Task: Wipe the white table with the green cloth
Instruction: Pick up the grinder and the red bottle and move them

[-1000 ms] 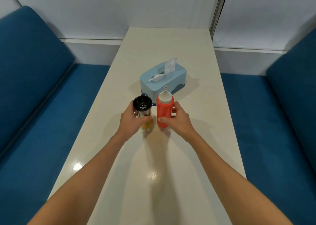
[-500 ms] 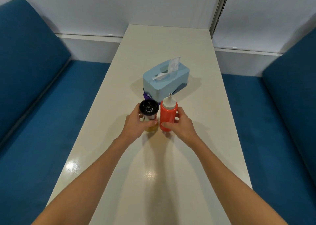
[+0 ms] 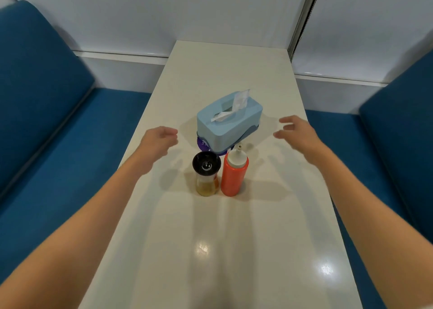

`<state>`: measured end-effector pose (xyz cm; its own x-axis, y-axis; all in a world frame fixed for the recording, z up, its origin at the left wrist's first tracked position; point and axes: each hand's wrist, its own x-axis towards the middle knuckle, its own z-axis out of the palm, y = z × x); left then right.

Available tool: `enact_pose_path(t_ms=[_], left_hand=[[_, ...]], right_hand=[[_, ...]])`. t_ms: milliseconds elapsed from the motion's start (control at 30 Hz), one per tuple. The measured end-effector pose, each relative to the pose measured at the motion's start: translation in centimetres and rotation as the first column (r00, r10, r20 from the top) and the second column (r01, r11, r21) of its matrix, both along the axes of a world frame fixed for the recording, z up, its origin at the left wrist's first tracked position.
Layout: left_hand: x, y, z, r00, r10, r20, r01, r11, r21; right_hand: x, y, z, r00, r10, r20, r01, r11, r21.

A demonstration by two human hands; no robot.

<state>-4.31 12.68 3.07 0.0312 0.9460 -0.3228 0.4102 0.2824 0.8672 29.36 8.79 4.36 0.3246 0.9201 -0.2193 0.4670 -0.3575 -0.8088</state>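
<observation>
None of the wiping looked begun, for the left hand (image 3: pixel 159 137) and right hand (image 3: pixel 296 132) hovered empty and loose-fingered, well apart either side of the tissue box (image 3: pixel 228 123), above the white table (image 3: pixel 210 250) (the green cloth was nowhere in view).
</observation>
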Motion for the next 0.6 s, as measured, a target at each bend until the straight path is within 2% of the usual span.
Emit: enact_pose_path(t_ms=[67,167,300,433,600], left_hand=[[2.0,1.8,0.5,0.999,-0.032,-0.003,0.032,0.999,-0.021],[4.8,3.8,0.3,0.995,-0.093,-0.043,0.086,0.987,-0.133],[7.2,5.0,-0.5,0.989,-0.135,-0.054,0.115,0.953,-0.28],[8.0,5.5,-1.4,0.993,-0.116,0.009,0.113,0.946,-0.304],[8.3,5.6,-1.9,0.994,-0.084,0.074,0.102,0.956,-0.276]], right_hand=[[0.1,2.8,0.5,0.999,-0.019,0.036,0.019,1.0,0.017],[-0.4,6.5,-0.1,0.997,-0.029,0.07,0.03,0.999,-0.011],[-1.7,9.4,-1.7,0.998,-0.032,0.048,0.035,0.997,-0.07],[-2.6,11.0,-3.3,0.998,-0.049,-0.05,0.044,0.994,-0.101],[-3.0,10.1,-4.0,0.994,-0.105,-0.022,0.104,0.994,-0.009]])
